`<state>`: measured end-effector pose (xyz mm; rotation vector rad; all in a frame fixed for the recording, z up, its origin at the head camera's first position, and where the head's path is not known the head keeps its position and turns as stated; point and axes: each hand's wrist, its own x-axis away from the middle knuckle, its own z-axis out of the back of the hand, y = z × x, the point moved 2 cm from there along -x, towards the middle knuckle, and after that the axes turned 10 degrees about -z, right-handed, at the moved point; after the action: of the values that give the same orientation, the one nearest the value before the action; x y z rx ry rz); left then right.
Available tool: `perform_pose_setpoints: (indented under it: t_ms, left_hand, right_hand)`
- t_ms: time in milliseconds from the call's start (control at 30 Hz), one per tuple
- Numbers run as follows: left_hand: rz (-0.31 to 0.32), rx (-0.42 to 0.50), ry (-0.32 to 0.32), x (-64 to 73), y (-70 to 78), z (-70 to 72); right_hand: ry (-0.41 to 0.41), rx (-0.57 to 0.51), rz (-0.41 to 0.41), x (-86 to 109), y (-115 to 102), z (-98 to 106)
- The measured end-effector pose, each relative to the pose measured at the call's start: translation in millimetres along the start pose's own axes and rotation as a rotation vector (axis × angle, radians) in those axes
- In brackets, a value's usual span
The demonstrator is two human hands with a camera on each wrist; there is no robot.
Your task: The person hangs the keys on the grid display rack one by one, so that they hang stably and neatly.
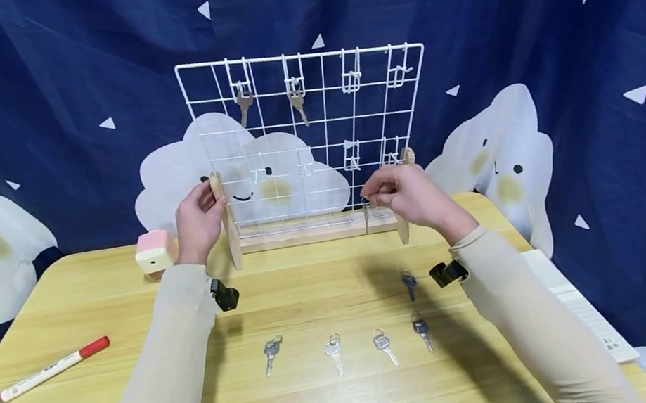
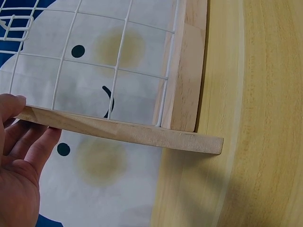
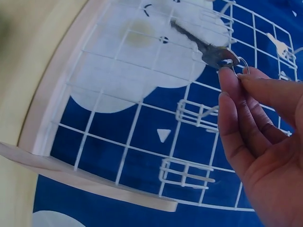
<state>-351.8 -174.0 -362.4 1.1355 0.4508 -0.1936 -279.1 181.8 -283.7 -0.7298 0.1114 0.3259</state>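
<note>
A white wire grid rack (image 1: 310,122) in a wooden stand (image 1: 316,234) stands at the table's back. My left hand (image 1: 200,218) grips the stand's left wooden upright (image 2: 118,128), thumb on one side and fingers on the other. In front of the lower right grid, my right hand (image 1: 408,194) pinches a key (image 3: 215,54) by its ring, and the key hangs down, apart from the hooks. Two keys, one on the first upper hook (image 1: 245,106) and another key (image 1: 298,106) on the second, hang at upper left. The lower hooks (image 1: 351,157) show no keys.
Several ringed keys lie on the table in front: a left key (image 1: 271,354), a middle key (image 1: 334,353) and darker right keys (image 1: 421,331). A red-capped marker (image 1: 56,369) lies at left. A pink-and-cream block (image 1: 155,252) stands near my left wrist; paper (image 1: 581,308) lies at right.
</note>
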Motion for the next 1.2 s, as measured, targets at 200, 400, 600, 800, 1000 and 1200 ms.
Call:
perform_pose_setpoints:
  t_ms: [200,400,600,800,1000,1200]
  left_hand:
    - [-0.003,0.005,0.000,-1.2,0.3,1.4]
    - [-0.009,0.004,0.002,-0.9,-0.5,1.4]
    - [-0.013,0.002,0.005,0.8,0.6,1.1]
    - [-0.015,-0.003,0.012,0.7,0.6,1.1]
    - [-0.014,-0.007,0.008,0.6,-0.4,0.5]
    - [-0.019,-0.009,0.008,1.1,0.4,0.4]
  right_hand:
    - [0.058,0.000,0.005,-6.1,-10,14]
    - [0.138,-0.046,0.014,-13.7,-24,31]
    - [0.192,-0.061,-0.006,-22.1,-36,48]
    - [0.229,-0.072,-0.006,-30.4,-48,62]
    - [0.261,-0.080,-0.037,-39.8,-62,72]
    - [0.327,-0.116,-0.052,-47.5,-76,79]
